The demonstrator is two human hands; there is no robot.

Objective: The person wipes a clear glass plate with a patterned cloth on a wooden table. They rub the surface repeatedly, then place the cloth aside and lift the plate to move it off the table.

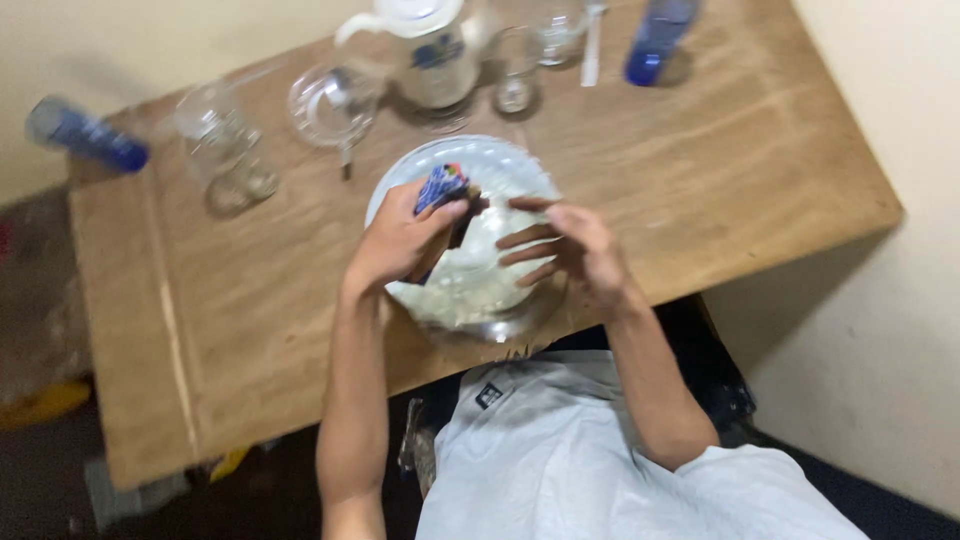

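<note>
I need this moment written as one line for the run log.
left hand: holds small blue packet | right hand: open, fingers over glass bowl | bowl: white contents, on wooden table

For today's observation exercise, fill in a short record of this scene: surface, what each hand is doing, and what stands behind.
surface: wooden table
centre: glass bowl with pale contents
left hand: grips a small blue packet over the bowl
right hand: open, fingers spread above the bowl
behind: white jug, clear glasses, blue bottle
</note>
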